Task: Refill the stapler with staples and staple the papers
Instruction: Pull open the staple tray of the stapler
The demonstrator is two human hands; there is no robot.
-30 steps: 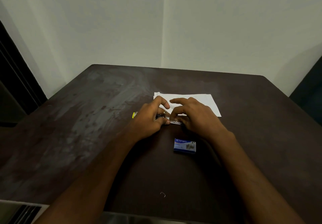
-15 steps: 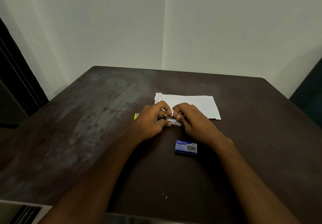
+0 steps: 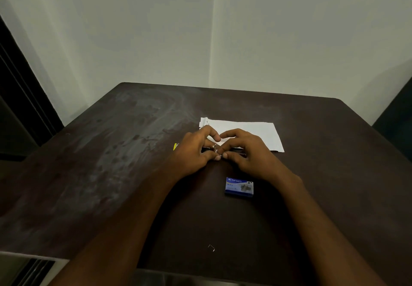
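Note:
A small stapler (image 3: 208, 149) lies on the dark table, mostly hidden under my hands; its yellow end (image 3: 175, 146) sticks out at the left. My left hand (image 3: 194, 151) grips the stapler body. My right hand (image 3: 246, 152) pinches a thin metal strip, apparently staples (image 3: 223, 155), against the stapler's shiny channel. White papers (image 3: 249, 133) lie flat just behind both hands. A blue staple box (image 3: 239, 186) sits in front of my right wrist.
One loose bent staple (image 3: 211, 247) lies near the table's front edge. The dark wooden table (image 3: 111, 174) stands in a corner between pale walls. A dark door frame (image 3: 20, 98) is at the left, a dark object (image 3: 396, 112) at the right.
My fingers shifted around the stapler: the right fingers curled in, then spread a little. Both hands stay at the same place on the table.

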